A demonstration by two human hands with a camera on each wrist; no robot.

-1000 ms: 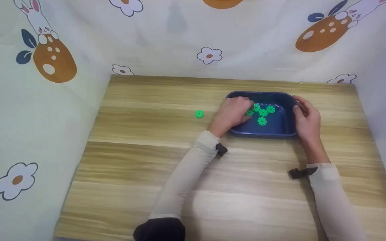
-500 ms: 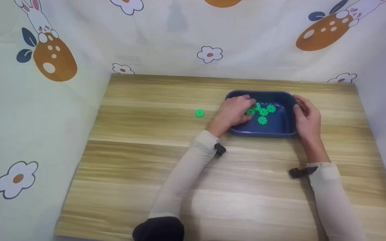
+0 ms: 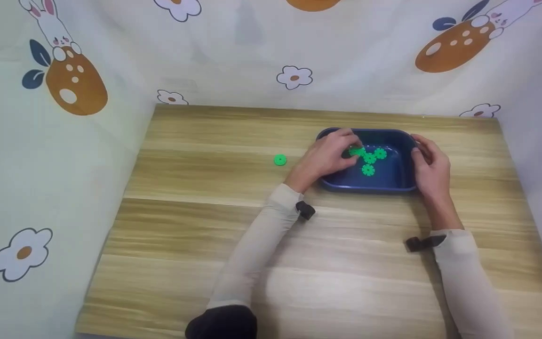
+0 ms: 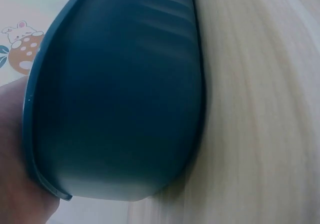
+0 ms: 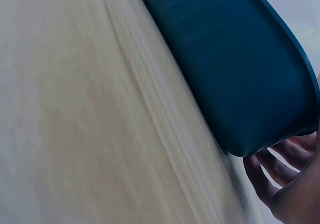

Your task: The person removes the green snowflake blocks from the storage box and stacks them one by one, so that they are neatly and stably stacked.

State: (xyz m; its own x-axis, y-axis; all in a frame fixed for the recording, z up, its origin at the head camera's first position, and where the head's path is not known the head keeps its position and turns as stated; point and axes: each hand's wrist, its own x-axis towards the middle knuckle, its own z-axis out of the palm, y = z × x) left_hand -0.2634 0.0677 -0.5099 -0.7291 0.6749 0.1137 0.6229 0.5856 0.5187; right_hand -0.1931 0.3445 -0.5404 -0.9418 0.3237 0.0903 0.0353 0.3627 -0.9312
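Observation:
A dark blue rectangular tray [image 3: 386, 181] stands on the table with several green notched plastic discs [image 3: 368, 170] inside it. My left hand [image 3: 330, 153] reaches over the tray's left end, thumb and fingers curled round a green disc that overlaps another; the fingers partly hide it. At the opposite end my right hand [image 3: 433, 167] grips the tray wall, thumb near the rim and fingers along the outside. In the right wrist view those fingers [image 5: 275, 169] touch the tray's lower corner. The left wrist view shows the tray's outer wall [image 4: 120, 93], hiding the discs.
One more green disc [image 3: 280, 160] lies on the wooden table [image 3: 195, 245], left of the tray. A patterned cloth [image 3: 233, 56] with flowers and rabbits hangs behind the table and along its sides.
My left fingers have shifted slightly up and right inside the tray, and the disc at them has moved over its neighbour. My right hand and the tray stay in place.

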